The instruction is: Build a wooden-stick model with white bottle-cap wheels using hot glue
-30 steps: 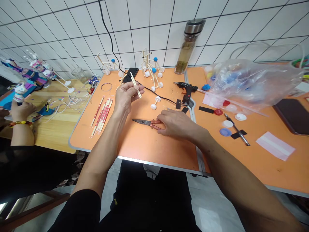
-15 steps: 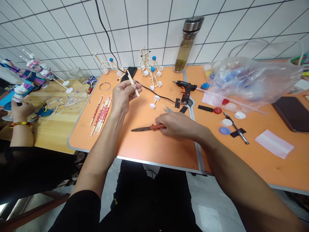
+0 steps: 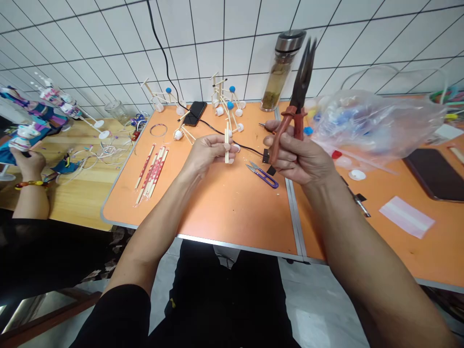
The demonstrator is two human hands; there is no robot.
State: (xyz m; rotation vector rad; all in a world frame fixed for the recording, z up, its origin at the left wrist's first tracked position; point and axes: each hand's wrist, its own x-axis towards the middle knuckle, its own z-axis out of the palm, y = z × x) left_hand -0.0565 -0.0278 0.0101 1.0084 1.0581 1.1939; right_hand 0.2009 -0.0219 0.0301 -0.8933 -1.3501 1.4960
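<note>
My left hand (image 3: 203,157) pinches short wooden sticks (image 3: 226,147), which stand upright side by side between thumb and fingers. In my right hand (image 3: 311,160) are long-nose pliers (image 3: 301,86) with red-brown handles, held up off the table. Their dark jaws point upward and look nearly closed. Below and between my hands, purple-handled thread snips (image 3: 267,179) lie on the orange table (image 3: 232,212). A bundle of chopsticks in red printed wrappers (image 3: 152,176) rests left of my left forearm. Behind my left hand are stick frames with blue and white round pieces (image 3: 230,105).
A tea bottle (image 3: 277,72) stands by the tiled wall. A plastic bag (image 3: 377,123), a large phone (image 3: 435,171) and a pink-white packet (image 3: 407,216) lie right. A black cable (image 3: 219,129) crosses the table. Another person's hand (image 3: 31,164) holds a figurine at far left.
My right hand has lifted the pliers from the table, up and right, turning the jaws upward. My left hand has moved right and slightly down, its sticks now upright. The thread snips are uncovered.
</note>
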